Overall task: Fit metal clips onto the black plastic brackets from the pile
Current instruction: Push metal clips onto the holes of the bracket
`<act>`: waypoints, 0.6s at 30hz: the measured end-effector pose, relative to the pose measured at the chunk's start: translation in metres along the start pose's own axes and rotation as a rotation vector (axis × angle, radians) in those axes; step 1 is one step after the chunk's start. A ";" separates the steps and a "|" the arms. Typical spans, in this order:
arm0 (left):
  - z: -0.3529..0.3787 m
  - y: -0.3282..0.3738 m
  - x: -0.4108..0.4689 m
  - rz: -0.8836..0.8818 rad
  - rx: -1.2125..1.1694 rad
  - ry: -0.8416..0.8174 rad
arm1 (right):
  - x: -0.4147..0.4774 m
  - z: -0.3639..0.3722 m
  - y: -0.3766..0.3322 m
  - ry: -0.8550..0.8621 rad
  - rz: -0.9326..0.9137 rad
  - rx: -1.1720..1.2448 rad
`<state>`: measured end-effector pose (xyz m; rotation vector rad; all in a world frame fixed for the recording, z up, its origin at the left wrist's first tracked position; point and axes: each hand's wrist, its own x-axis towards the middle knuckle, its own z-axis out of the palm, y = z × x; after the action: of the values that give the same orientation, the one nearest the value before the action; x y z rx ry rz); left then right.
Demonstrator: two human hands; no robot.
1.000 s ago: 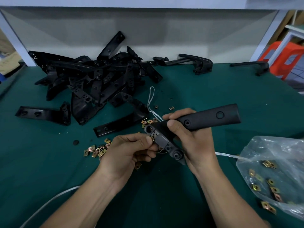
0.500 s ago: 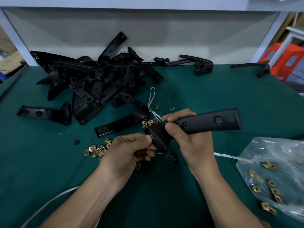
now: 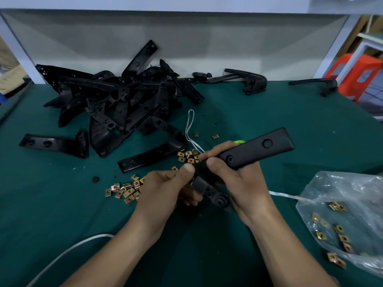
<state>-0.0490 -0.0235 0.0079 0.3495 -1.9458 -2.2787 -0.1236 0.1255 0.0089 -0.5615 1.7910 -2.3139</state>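
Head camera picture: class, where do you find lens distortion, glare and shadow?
Head view: the wide lens splays the white posts outward; the plastic bag shows pale glare; the left hand and right hand, gripping the bracket, cast a soft shadow on the green table.

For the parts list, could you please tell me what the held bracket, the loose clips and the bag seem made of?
The held bracket looks like moulded black plastic, matt with soft highlights. The loose clips seem thin stamped metal, with a glinting yellowish plating. The bag appears to be clear plastic film, crinkled and glossy.
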 end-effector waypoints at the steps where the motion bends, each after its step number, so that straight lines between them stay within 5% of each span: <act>1: 0.001 0.000 0.000 0.041 0.022 0.006 | 0.001 0.000 -0.001 0.028 0.025 0.057; 4: 0.001 -0.002 -0.002 0.150 0.199 0.064 | 0.004 -0.004 -0.007 0.160 0.097 0.251; 6: -0.001 -0.006 -0.002 0.277 0.533 0.092 | 0.006 -0.010 -0.010 0.232 0.118 0.310; 10: 0.004 -0.014 -0.001 0.490 0.962 -0.029 | 0.007 -0.014 -0.013 0.267 0.126 0.376; 18: 0.006 -0.020 0.003 0.429 1.038 -0.105 | 0.008 -0.011 -0.007 0.259 0.150 0.370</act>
<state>-0.0527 -0.0157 -0.0114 -0.1173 -2.7557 -0.9181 -0.1346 0.1340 0.0152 -0.0711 1.3792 -2.6110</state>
